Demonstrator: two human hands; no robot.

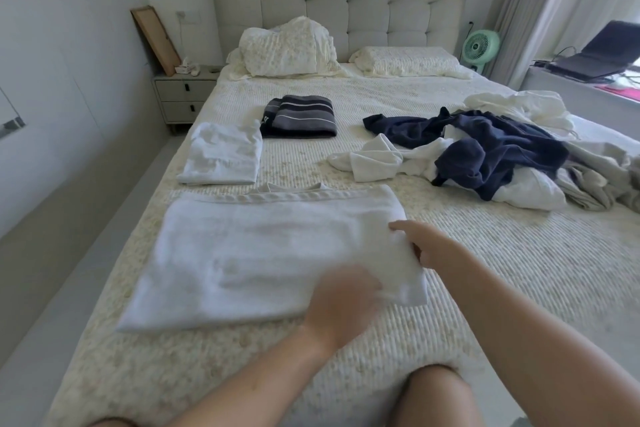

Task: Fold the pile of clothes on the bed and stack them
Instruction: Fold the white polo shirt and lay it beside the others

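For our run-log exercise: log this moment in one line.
fold | both hands grip towel right edge | two folded items set | pile left

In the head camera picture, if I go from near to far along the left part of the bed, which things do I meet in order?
left hand → white towel being folded → folded white garment → folded dark striped towel → propped pillow → grey headboard.

White garment (263,253) looking like soft matt cloth with a ribbed hem. Bedspread (485,270) showing rough, ridged quilted fabric. Striped towel (301,116) looking thick and woven. Navy clothing (491,142) appearing smooth matt cloth. Headboard (346,7) showing tufted grey upholstery. Nightstand (183,94) looking matt painted. Fan (480,47) appearing glossy green plastic.
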